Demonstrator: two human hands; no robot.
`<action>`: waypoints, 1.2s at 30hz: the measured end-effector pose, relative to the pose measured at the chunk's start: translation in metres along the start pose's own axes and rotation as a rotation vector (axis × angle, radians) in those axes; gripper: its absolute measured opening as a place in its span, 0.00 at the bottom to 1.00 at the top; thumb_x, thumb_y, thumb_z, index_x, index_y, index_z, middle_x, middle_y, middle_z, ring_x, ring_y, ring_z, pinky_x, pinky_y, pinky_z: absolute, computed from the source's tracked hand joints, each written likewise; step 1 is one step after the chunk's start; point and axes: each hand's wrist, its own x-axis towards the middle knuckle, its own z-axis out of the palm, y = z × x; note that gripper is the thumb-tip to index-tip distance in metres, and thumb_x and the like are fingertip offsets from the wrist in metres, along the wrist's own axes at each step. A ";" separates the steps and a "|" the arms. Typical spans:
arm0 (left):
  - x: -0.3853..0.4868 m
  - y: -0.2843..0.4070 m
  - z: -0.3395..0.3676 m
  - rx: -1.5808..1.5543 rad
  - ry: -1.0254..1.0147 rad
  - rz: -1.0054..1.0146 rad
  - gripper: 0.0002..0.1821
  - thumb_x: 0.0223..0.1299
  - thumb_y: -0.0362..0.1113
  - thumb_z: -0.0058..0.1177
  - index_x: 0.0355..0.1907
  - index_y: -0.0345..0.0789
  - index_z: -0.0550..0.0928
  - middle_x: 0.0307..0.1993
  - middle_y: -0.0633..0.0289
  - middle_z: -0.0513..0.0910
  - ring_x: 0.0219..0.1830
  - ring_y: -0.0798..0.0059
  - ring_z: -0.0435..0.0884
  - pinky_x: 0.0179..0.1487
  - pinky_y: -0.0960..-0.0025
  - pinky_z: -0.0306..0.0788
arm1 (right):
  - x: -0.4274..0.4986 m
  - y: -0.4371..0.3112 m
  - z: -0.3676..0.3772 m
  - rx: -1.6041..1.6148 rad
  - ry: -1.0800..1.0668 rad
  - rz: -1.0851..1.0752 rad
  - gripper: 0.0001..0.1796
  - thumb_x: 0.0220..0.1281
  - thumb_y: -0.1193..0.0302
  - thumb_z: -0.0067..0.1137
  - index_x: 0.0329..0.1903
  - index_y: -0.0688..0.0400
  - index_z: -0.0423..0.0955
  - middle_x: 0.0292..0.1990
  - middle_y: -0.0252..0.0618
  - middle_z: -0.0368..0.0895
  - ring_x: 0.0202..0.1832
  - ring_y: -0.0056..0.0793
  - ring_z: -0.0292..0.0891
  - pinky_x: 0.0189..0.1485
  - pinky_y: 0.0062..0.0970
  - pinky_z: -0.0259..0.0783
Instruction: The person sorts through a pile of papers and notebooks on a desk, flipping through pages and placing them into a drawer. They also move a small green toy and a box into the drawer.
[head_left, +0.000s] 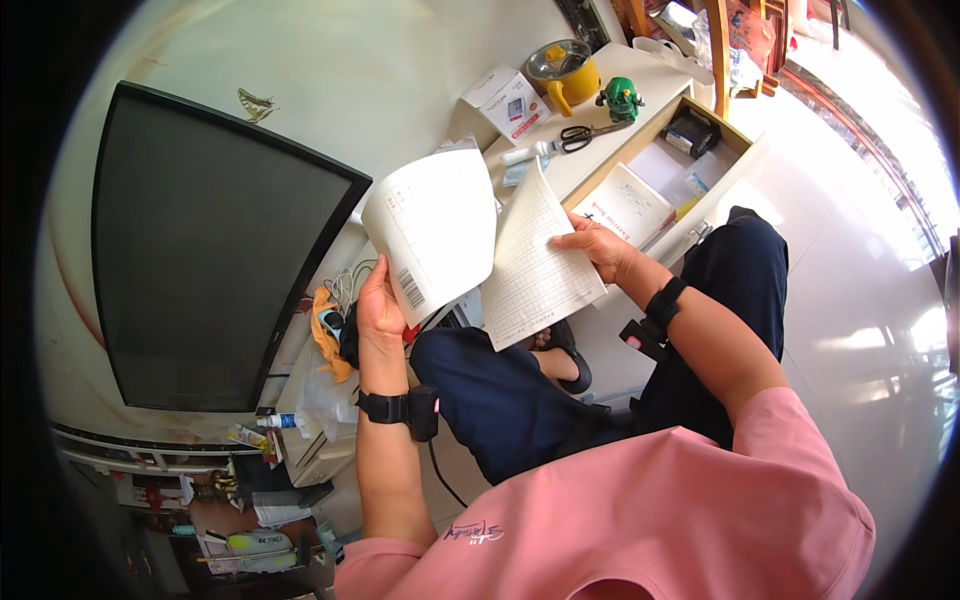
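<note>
In my left hand (381, 301) is a white paper cover (439, 225), curved, with a barcode near its lower corner. My right hand (600, 247) grips a sheaf of grid-ruled paper (536, 270), thumb on top and fingers behind. The cover and the ruled paper come together at their lower inner edges; I cannot tell whether they are bound as one book. Just beyond my right hand, an exercise book (626, 206) lies in an open drawer (739, 154). A small black mesh container (690, 133) and a clear plastic packet (701, 176) share that drawer.
On the white cabinet (611, 64) stand a yellow pot (574, 82), a green figurine (621, 100) and a white box (506, 105). Scissors (581, 137) lie there too. A large black screen (217, 255) is at left, with cables and an orange cloth (326, 330) near my left hand.
</note>
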 end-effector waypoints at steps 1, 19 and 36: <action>0.000 0.006 -0.007 -0.024 0.011 0.029 0.18 0.71 0.40 0.41 0.58 0.32 0.72 0.54 0.57 0.78 0.55 0.64 0.77 0.60 0.58 0.71 | 0.000 -0.002 -0.002 -0.008 -0.008 -0.008 0.28 0.58 0.82 0.53 0.63 0.58 0.64 0.50 0.45 0.78 0.48 0.37 0.79 0.53 0.36 0.77; -0.023 -0.079 0.071 1.595 -0.499 1.132 0.15 0.39 0.16 0.54 0.33 0.32 0.75 0.40 0.56 0.83 0.47 0.58 0.82 0.52 0.60 0.75 | 0.000 -0.007 -0.011 0.106 -0.001 -0.086 0.27 0.61 0.79 0.52 0.64 0.56 0.62 0.53 0.44 0.76 0.51 0.39 0.77 0.55 0.41 0.74; 0.011 -0.032 -0.021 2.012 -0.077 1.218 0.15 0.46 0.19 0.50 0.36 0.34 0.85 0.41 0.57 0.85 0.50 0.63 0.81 0.59 0.57 0.69 | 0.000 -0.020 -0.057 0.147 0.165 -0.181 0.26 0.61 0.77 0.51 0.63 0.52 0.63 0.53 0.42 0.74 0.53 0.40 0.73 0.57 0.48 0.70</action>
